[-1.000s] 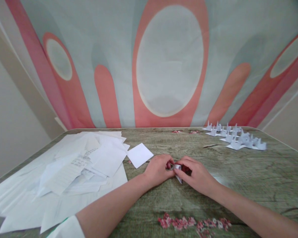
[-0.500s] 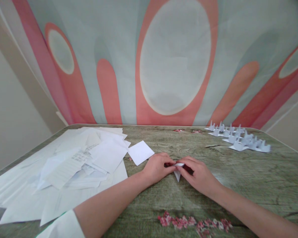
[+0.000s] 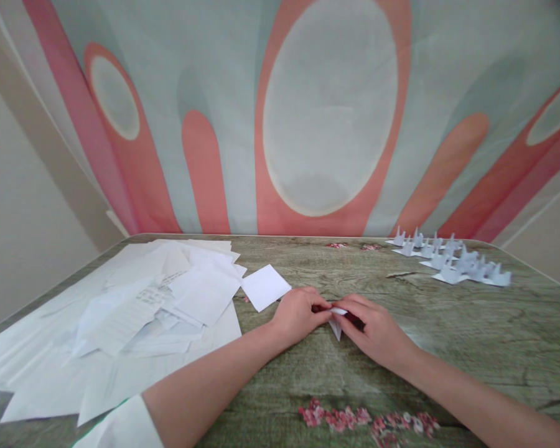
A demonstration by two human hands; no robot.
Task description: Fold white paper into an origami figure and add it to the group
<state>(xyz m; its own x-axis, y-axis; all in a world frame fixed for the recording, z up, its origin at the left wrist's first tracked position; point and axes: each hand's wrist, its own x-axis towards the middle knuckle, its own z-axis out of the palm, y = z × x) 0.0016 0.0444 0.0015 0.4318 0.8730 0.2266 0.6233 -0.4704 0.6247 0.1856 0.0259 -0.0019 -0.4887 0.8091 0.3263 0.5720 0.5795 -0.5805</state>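
Fingers [image 3: 351, 302] partly hide the folded paper [image 3: 336, 327]. Print [image 3: 151, 296] on the piled sheets [image 3: 208, 287] is too small to read.

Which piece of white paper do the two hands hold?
The folded piece pinched between left hand and right hand; the square, paper pile and cranes are unheld.

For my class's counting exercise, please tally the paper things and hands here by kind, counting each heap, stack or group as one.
Left hand and right hand: 2
Folded paper between them: 1
White paper square, perhaps stacked: 1
Paper heap: 1
Origami crane group, too overlapped to count singly: 1
Total: 6
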